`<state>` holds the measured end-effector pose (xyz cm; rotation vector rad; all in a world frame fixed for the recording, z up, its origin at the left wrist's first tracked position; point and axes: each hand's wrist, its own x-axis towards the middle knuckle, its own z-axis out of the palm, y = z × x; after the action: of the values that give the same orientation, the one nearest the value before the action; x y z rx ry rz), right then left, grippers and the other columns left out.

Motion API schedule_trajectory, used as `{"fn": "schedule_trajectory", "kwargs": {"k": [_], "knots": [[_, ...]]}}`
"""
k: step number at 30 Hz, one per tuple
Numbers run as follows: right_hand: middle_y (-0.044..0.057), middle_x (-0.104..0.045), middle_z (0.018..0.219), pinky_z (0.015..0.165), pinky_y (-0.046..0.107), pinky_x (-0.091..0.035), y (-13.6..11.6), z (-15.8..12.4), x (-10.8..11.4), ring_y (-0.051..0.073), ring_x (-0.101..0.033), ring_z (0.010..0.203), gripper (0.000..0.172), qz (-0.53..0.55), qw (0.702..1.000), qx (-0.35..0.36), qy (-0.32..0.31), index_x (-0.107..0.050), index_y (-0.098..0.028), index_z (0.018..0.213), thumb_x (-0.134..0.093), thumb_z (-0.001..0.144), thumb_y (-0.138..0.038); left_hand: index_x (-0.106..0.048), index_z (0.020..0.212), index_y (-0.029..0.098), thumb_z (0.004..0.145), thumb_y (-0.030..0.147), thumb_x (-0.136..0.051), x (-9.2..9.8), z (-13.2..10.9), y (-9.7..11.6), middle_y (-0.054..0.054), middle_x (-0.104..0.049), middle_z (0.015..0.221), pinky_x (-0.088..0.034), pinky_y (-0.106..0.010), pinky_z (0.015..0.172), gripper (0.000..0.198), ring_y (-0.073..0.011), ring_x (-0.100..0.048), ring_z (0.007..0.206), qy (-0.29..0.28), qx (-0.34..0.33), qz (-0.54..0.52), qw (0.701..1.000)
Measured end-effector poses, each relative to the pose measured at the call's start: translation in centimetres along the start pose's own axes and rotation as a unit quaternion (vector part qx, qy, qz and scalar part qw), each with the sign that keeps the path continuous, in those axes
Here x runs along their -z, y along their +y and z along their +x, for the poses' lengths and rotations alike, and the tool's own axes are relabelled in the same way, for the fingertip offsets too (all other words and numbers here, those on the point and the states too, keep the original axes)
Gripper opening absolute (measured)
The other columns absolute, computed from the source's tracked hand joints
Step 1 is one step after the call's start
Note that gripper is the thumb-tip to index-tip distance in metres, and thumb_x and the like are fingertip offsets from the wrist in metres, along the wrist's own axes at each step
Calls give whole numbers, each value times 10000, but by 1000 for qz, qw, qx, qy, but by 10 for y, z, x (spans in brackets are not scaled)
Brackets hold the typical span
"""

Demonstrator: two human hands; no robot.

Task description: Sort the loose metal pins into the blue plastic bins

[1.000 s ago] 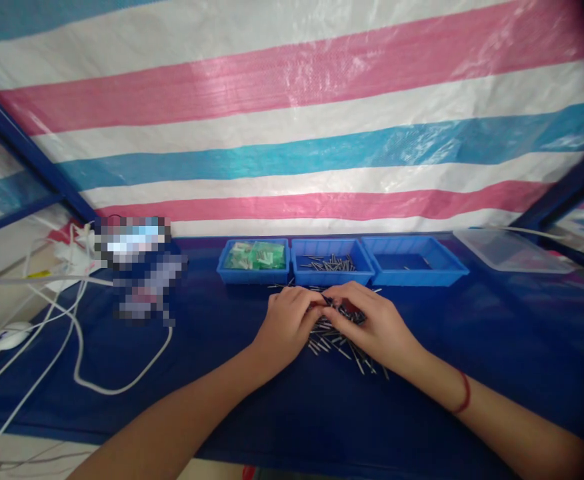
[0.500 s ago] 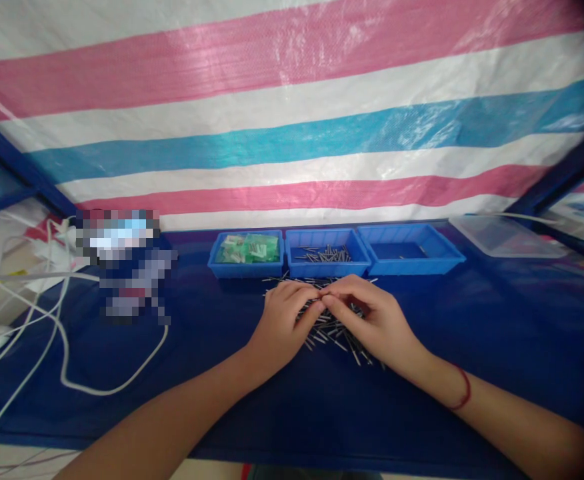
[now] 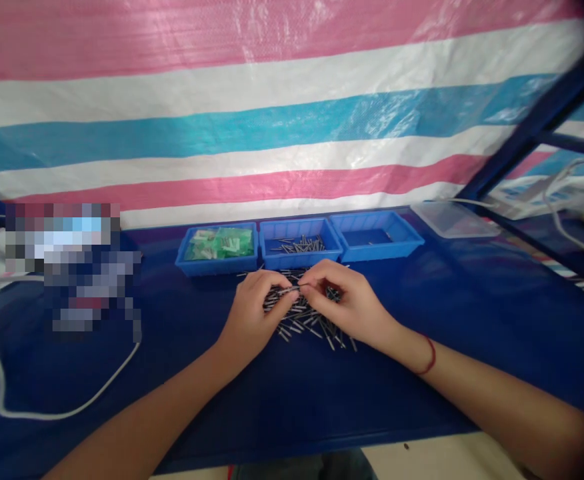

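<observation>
Between the fingertips of both hands is a thin metal rod (image 3: 288,290), dark and silver, held nearly level; it looks like a drill bit, though its fine shape is too small to tell. My left hand (image 3: 252,307) pinches its left end. On the other end, my right hand (image 3: 349,303) closes thumb and fingers. Right beneath them lies a loose pile of similar rods (image 3: 299,323), partly hidden by the hands. Behind the pile, the middle blue bin (image 3: 302,259) contains more such rods.
The left blue bin (image 3: 217,268) has green-and-clear packets (image 3: 227,242) in it. A right blue bin (image 3: 387,251) shows a few small bits inside. Beyond it rests a clear plastic lid (image 3: 455,220). A white cable (image 3: 47,417) loops across the blue tabletop (image 3: 272,413) at left, near blurred items.
The camera view has turned to the right, so everything appears shifted left. My fingertips have parted slightly, and the rod between them now shows.
</observation>
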<state>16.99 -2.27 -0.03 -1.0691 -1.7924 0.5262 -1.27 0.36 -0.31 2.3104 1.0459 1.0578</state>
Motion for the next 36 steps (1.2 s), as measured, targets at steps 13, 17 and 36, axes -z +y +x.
{"fn": "schedule_trajectory", "kwargs": {"k": [13, 17, 36], "knots": [[30, -628, 761, 722, 305, -459, 16, 22, 42, 153, -566, 736, 138, -203, 970, 121, 65, -598, -190, 786, -489, 871, -191, -606, 1054, 215, 896, 322, -525, 0, 6, -12, -55, -647, 1016, -439, -354, 884, 207, -211, -582, 985, -52, -29, 66, 996], [13, -589, 664, 632, 282, -420, 34, 29, 65, 143, -525, 622, 144, -281, 941, 31, 187, -587, -183, 708, -509, 827, -201, -660, 993, 227, 894, 271, -522, -1, 3, -14, -52, -643, 1029, -415, -361, 869, 175, -213, -565, 984, -88, -43, 119, 988], [56, -617, 729, 742, 344, -395, 3, 4, 14, 184, -513, 729, 206, -279, 953, 86, -85, -632, -169, 760, -496, 898, -239, -653, 936, 228, 904, 329, -554, 3, 0, -7, -19, -646, 1008, -319, -352, 774, 144, -205, -546, 934, -146, -23, 229, 962]]}}
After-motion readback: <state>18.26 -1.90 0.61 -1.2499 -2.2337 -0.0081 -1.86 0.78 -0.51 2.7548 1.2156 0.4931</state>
